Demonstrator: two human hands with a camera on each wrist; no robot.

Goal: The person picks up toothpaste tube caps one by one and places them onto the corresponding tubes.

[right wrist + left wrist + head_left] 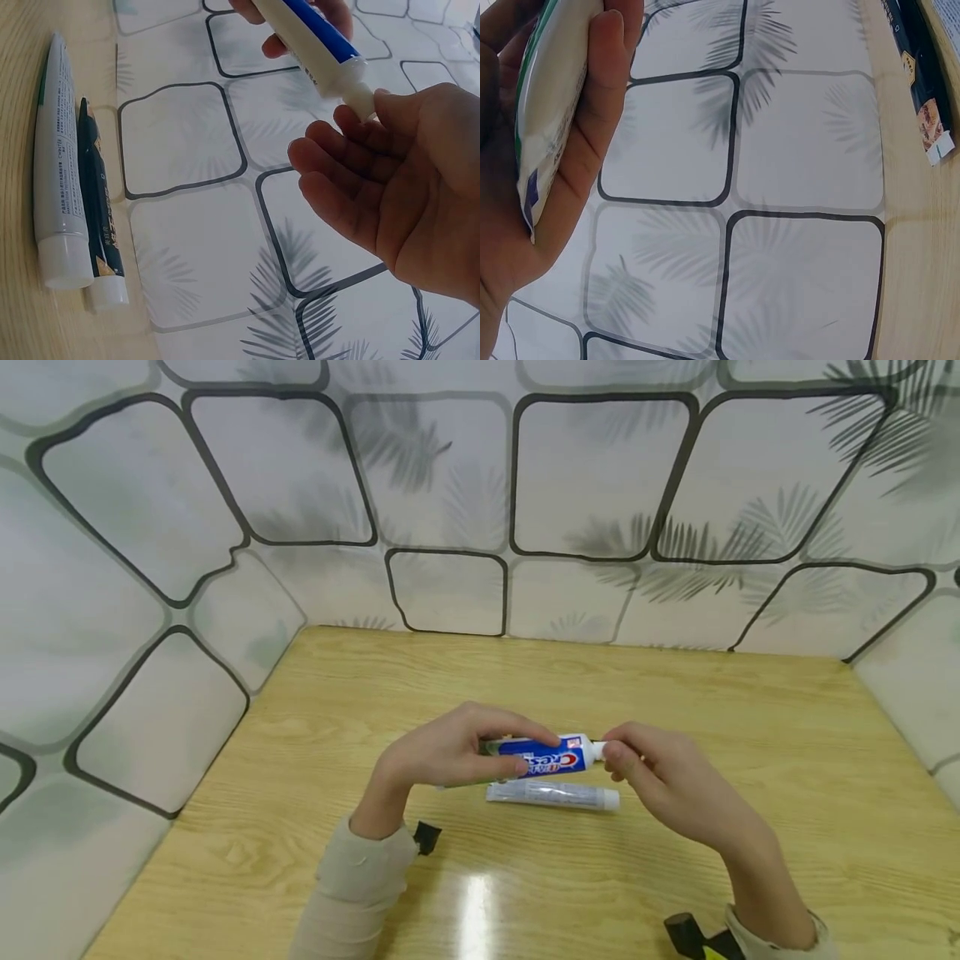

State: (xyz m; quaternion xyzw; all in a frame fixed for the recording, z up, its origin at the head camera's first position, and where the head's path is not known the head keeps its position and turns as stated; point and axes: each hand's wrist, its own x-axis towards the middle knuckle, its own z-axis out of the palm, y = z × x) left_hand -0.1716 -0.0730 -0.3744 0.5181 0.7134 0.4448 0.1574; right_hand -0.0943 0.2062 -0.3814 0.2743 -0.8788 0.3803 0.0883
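My left hand grips a blue-and-white Crest toothpaste tube above the table, fingers on one side and thumb on the other. The tube's pale back and flat crimped end show in the left wrist view. At its other end, my right hand pinches the small white cap between thumb and index finger. The other fingers of that hand are loosely bent. Below the held tube lies a white toothpaste tube with a white cap. Beside it is a dark tube, also white-capped.
A light wood-grain table spreads beneath the hands. Pale panels with dark outlines and leaf prints stand behind it and on both sides. Black strap pieces stick out at the wrists.
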